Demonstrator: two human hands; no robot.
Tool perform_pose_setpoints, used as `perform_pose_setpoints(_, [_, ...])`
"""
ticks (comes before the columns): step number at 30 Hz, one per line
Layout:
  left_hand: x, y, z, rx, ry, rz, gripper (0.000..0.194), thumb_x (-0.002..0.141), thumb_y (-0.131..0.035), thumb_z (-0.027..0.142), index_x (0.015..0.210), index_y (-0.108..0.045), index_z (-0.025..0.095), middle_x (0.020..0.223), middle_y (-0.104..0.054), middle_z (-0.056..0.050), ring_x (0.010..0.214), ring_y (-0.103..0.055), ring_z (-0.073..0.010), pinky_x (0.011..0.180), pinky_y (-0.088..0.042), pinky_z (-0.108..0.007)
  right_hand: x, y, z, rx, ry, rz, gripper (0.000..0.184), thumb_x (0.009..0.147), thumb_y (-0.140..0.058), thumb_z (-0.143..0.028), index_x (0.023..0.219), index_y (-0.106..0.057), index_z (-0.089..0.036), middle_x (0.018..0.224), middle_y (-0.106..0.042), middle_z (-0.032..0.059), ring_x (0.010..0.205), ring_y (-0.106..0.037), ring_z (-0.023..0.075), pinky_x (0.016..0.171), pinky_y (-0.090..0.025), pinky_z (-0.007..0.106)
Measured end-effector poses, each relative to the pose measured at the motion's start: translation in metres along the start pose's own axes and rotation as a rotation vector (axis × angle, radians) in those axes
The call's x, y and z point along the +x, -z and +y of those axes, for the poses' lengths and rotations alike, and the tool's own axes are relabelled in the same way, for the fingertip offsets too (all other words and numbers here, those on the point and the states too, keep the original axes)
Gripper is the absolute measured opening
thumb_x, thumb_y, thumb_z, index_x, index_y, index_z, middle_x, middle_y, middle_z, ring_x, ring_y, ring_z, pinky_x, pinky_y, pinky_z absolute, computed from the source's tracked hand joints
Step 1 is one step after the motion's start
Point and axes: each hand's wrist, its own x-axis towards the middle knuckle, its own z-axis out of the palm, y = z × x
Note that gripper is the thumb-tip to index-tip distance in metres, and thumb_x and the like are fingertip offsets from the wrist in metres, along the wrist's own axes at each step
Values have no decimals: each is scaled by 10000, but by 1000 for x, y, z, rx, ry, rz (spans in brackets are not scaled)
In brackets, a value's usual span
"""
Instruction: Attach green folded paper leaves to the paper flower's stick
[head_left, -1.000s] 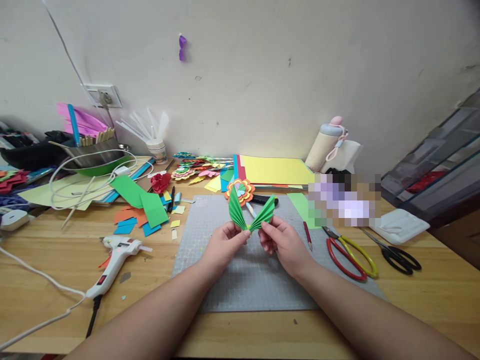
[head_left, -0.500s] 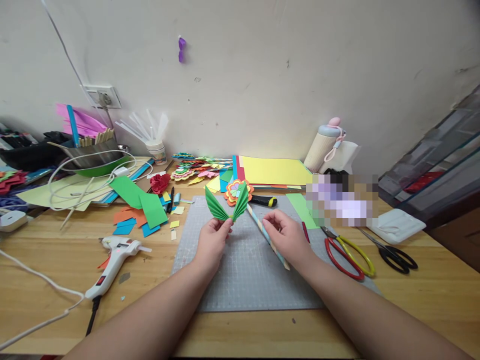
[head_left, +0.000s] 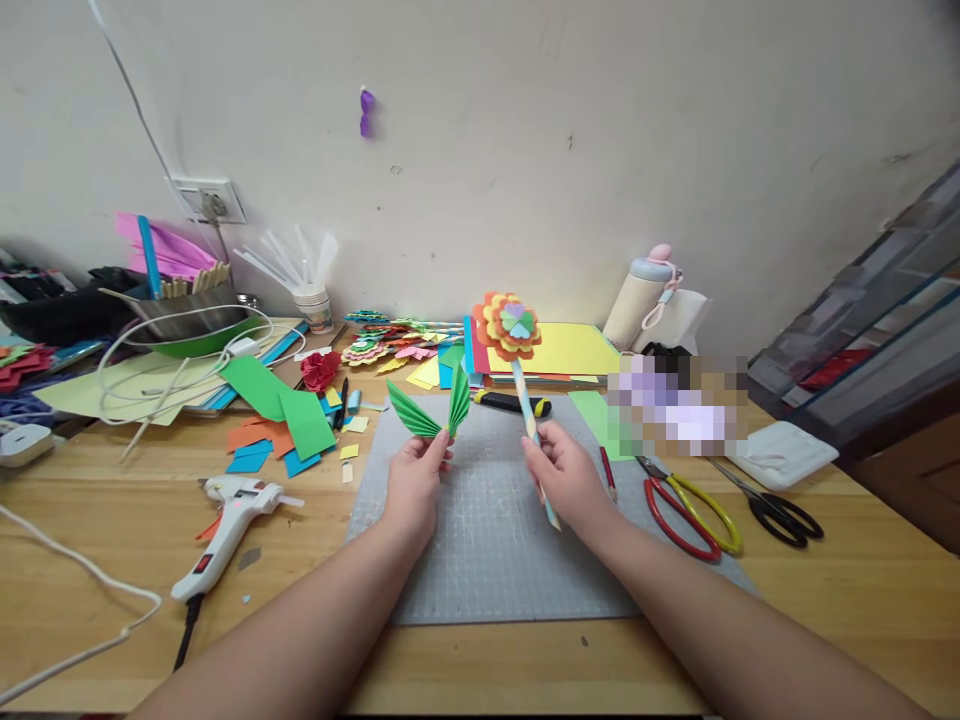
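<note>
Between the thumb and fingers of my left hand [head_left: 417,478] are green pleated paper leaves [head_left: 420,410], pinched at their base and spread in a V. My right hand [head_left: 568,470] grips the striped stem [head_left: 522,390] of a paper flower [head_left: 510,325], which stands raised and slightly tilted. Its layered petals are orange and yellow, with a pastel centre. Leaves and flower are apart. Both hands are above a grey cutting mat [head_left: 480,560]. Behind them a black-and-yellow utility knife [head_left: 502,402] lies on the mat, and a dark red pen [head_left: 607,472] lies beside my right hand.
A white glue gun [head_left: 236,525] lies on the left with its cord. Red-and-yellow-handled scissors [head_left: 690,515] and black scissors [head_left: 784,512] lie on the right. Paper scraps [head_left: 300,415], paper flowers [head_left: 390,340], a paper stack [head_left: 574,345] and a bottle [head_left: 637,295] stand along the back.
My right hand has closed on the flower's stem and lifted it off the mat, more upright. My left hand has shifted slightly left and down with the leaves.
</note>
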Motion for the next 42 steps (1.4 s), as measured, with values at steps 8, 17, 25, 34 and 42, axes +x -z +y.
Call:
perform_pose_setpoints(8, [-14, -7, 2, -113, 69, -286, 296, 611, -753, 403, 672, -659, 129, 593, -583, -3, 538, -473, -87, 556, -373, -216, -33, -29, -15, 132, 90, -130, 212, 846, -505, -398, 748, -444, -221, 539, -308, -72, 465, -282, 88, 445, -208, 234])
perform_pose_setpoints(17, [-20, -9, 7, -236, 119, -346, 250, 666, -729, 352, 706, -619, 131, 674, -597, -12, 601, -503, -93, 586, -395, -219, -29, -31, -10, 220, 118, -135, 202, 888, -452, -402, 797, -446, -222, 579, -406, -62, 465, -373, 90, 454, -295, 230])
perform_pose_setpoints(25, [-22, -5, 15, -501, 319, -620, 163, 788, -633, 298, 834, -614, 142, 833, -583, -30, 694, -531, -106, 604, -404, -231, -25, -25, -16, 454, 94, -72, 220, 924, -386, -415, 846, -441, -217, 609, -482, -59, 452, -480, 80, 454, -393, 215])
perform_pose_setpoints(34, [-23, -6, 15, -525, 391, -670, 173, 832, -570, 305, 844, -617, 139, 772, -591, -33, 671, -552, -122, 614, -422, -252, -28, -34, -7, 500, 43, -293, 218, 888, -461, -415, 842, -457, -202, 602, -498, -63, 412, -473, 58, 394, -368, 176])
perform_pose_setpoints(42, [-23, -8, 8, -496, 303, -511, 148, 681, -679, 131, 812, -611, 149, 674, -602, -4, 590, -545, -102, 579, -419, -226, -28, -38, -3, 365, -20, -279, 238, 879, -446, -444, 904, -464, -208, 494, -465, -92, 322, -393, 56, 323, -307, 160])
